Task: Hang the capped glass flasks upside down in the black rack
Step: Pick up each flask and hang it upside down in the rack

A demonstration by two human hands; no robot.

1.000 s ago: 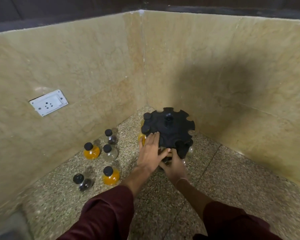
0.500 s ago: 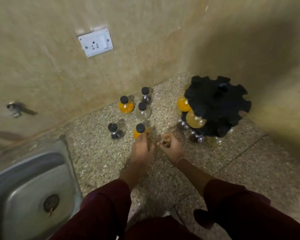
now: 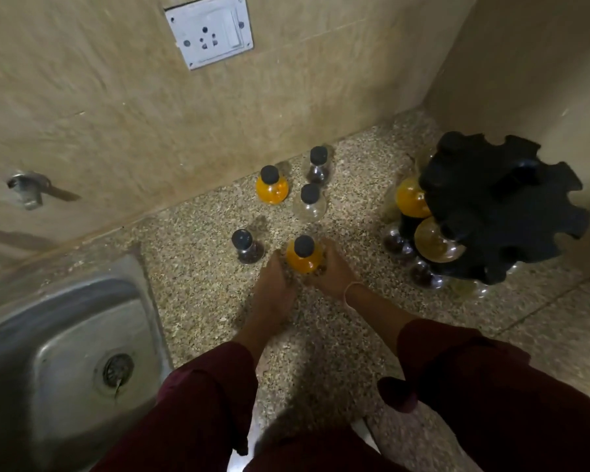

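Note:
An upright orange flask with a black cap (image 3: 303, 257) stands on the speckled counter, cupped between my left hand (image 3: 276, 284) and my right hand (image 3: 334, 272). Behind it stand another orange flask (image 3: 272, 187), a clear flask (image 3: 310, 203), and two dark flasks (image 3: 318, 165) (image 3: 247, 247), all capped and upright. The black notched rack (image 3: 501, 206) sits at the right in the corner, with orange flasks (image 3: 435, 241) and dark ones (image 3: 397, 241) hanging upside down under its left rim.
A steel sink (image 3: 48, 362) lies at the lower left, its edge close to the flasks. A white wall socket (image 3: 212, 28) is on the tiled wall behind, and a metal fitting (image 3: 28, 189) sticks out at the left. Tiled walls close the corner behind the rack.
Both hands left the rack and moved left to the near orange flask, closing around it. The view swung down and left, bringing the sink into sight.

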